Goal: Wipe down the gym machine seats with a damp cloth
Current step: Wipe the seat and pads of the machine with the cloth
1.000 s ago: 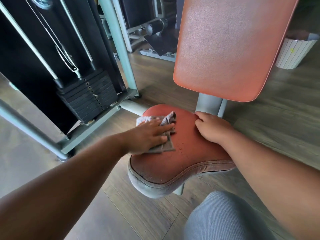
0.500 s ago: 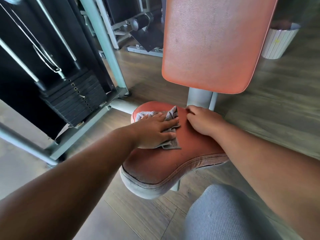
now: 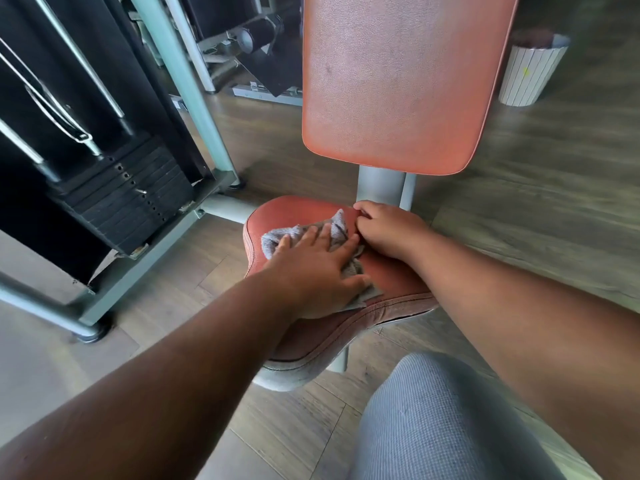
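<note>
**Cloth worked across the seat pad**

While the left hand presses the grey cloth flat on the red seat with fingers spread — likely for broad contact — the right hand rests curled at the seat's rear edge, below the backrest, seemingly bracing.

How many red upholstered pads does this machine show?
2: the seat pad, low at centre under both hands and the grey cloth, and the upright back pad above it. Pads on the machines behind may be hidden.
</note>
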The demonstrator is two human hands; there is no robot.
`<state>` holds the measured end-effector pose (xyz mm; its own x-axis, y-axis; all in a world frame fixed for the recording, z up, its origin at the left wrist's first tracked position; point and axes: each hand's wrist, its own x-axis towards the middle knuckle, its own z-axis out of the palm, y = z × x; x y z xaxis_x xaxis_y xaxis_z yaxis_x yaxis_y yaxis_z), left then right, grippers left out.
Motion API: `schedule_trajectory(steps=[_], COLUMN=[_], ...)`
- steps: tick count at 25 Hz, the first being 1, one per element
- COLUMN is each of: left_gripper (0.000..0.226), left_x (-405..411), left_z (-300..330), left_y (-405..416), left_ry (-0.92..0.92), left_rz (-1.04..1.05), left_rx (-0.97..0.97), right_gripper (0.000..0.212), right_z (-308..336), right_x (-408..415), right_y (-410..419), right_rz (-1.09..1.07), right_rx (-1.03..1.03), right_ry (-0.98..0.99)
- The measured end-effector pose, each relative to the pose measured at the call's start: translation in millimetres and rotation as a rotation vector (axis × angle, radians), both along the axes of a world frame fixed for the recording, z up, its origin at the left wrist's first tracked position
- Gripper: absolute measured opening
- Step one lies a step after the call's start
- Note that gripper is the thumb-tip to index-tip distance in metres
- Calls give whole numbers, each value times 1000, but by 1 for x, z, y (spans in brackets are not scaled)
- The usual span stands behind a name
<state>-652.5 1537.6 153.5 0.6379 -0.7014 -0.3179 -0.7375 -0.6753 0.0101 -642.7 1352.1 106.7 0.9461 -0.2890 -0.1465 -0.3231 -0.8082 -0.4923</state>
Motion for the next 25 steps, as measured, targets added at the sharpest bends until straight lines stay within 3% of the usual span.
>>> schedule_trajectory(steps=[4,6,9,13,17,21,25], left_gripper=[83,85,91,96,89,97,87], left_x=[-58,-74,-57,-35,-61,-79,-56], left_z=[1,5,11,2,0,-7,0], left_y=[27,59,62,2,16,50,5], left_ry=[-162,-206,-147,-76,-179,-325,-184], left_rz=[-115,-70,32,45,-116,-186,-98], left_rx=[-33,-34,3,-17,-46,-95,-19], right_gripper=[47,48,48,50,47,50,44], right_z=[-1,-2,-3,0,1,0,1], right_x=[-2,-3,-2,-2,-3,-5,-6], right_y=[-2,-3,-2,-2,-7,-2,-3], right_rz=[-9,-12,0,-6,-20,-20,-41], right_rx=[35,36,20,42,104,73,117], right_ry=[5,10,14,21,10,45,7])
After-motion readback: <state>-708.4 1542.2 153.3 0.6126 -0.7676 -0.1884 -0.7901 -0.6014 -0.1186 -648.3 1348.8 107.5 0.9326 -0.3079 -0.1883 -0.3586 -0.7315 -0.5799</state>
